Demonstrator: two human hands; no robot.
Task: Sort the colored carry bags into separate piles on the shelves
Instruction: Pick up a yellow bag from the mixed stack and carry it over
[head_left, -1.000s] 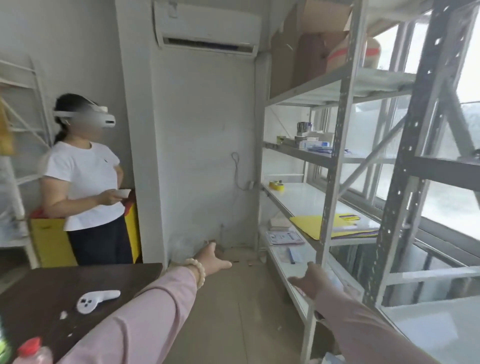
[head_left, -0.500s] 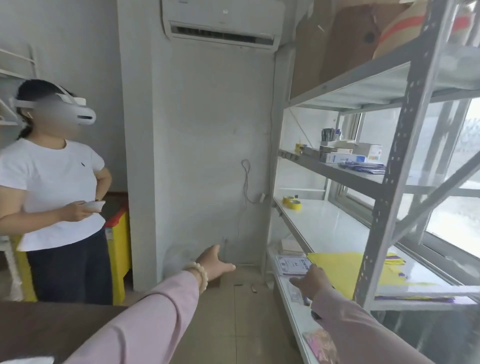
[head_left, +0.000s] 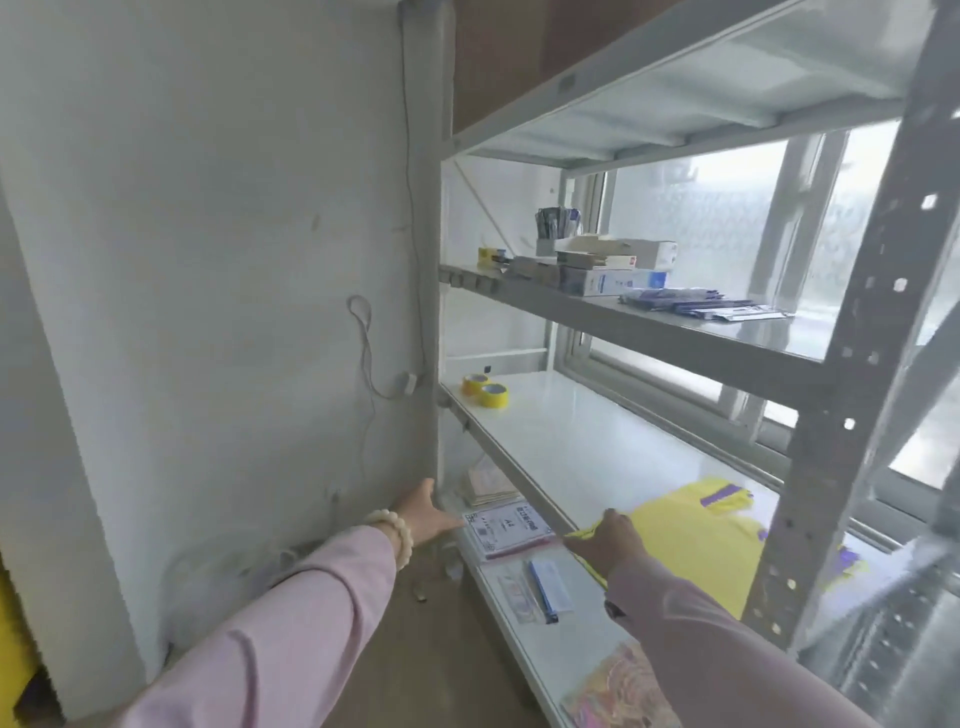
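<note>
From my feed, the right hand (head_left: 605, 540) is closed on the near corner of the yellow carry bag (head_left: 691, 540), fingers curled over the edge where it hangs at the front lip of the white shelf (head_left: 571, 441). The bag lies flat on that shelf, close to the perforated grey upright (head_left: 841, 415), with purple handles (head_left: 724, 496) showing at its far side. More yellow and purple fabric (head_left: 844, 564) sits just beyond the upright, partly hidden by it, so I cannot tell whether it is a separate bag. The left hand (head_left: 428, 514) is released, fingers spread and flat, held out low near the rear post of the rack and just beside a clear sleeve with a printed sheet (head_left: 506, 525) on the bottom shelf (head_left: 550, 654); I cannot tell whether it touches the sleeve. A pale bead bracelet (head_left: 392, 527) circles that wrist, and both arms wear pink sleeves. Two rolls of yellow tape (head_left: 485, 389) stand at the far end of the white shelf, well apart from the bag. The shelf above carries stacked boxes (head_left: 608, 265).
</note>
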